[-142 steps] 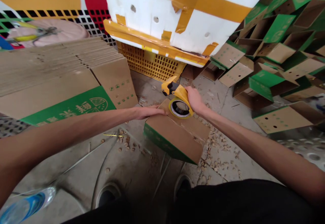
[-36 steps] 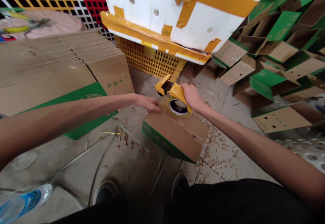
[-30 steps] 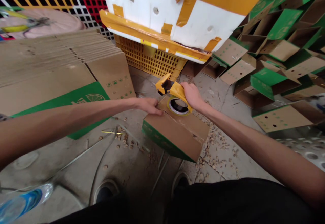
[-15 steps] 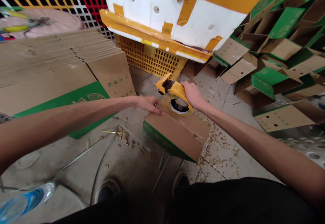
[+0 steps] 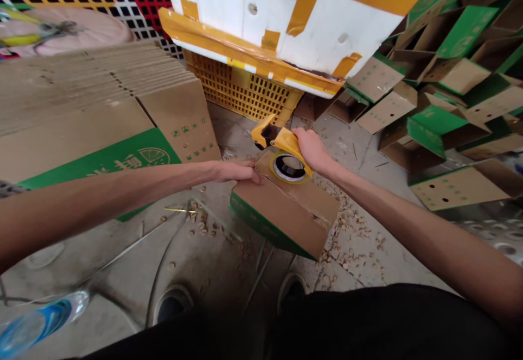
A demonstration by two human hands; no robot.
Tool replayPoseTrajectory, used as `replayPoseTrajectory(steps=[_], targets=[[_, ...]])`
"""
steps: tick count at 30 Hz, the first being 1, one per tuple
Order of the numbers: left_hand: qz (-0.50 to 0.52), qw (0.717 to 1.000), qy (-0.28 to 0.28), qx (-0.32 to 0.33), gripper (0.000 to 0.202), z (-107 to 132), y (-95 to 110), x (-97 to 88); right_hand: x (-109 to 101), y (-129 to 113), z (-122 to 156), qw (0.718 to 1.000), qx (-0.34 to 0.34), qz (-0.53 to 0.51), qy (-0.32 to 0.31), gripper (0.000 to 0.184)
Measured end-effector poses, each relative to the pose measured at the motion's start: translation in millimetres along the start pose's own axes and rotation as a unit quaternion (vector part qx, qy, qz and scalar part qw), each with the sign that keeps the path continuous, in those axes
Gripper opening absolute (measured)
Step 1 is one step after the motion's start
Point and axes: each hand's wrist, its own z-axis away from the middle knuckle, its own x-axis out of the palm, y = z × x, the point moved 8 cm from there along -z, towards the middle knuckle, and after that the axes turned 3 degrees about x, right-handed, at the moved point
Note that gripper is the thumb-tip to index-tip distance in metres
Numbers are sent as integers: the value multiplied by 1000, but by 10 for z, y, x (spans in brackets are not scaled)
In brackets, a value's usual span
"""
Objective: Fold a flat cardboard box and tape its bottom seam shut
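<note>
Head view: just ahead of the shoes point(image 5: 175, 304) is the box point(image 5: 281, 210), with its seam point(image 5: 302, 204) going from near right to far left. At this far end, the left hand point(image 5: 240, 171) puts its thumb on top; if its fingers clamp the edge, I cannot tell. Just right of it is the dispenser point(image 5: 286, 141), long axis roughly along the seam. Nearer to it is the right hand point(image 5: 311, 148), fingers wrapped around its handle. Behind stands the crate point(image 5: 245, 92).
</note>
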Motion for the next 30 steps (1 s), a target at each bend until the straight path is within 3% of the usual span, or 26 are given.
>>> replayPoseTrajectory(steps=[7,15,20,30], targets=[[80,995,59,0,65,-2,-113,119,5,-37,-18,998,-43,51,5,38],[58,989,134,-8,68,66,-25,148,15,-51,-33,997,-46,61,0,35],[68,987,144,-19,65,95,1,170,14,-11,-31,999,-30,23,13,43],[66,987,145,-17,63,116,13,170,5,-25,-19,999,-35,21,19,40]])
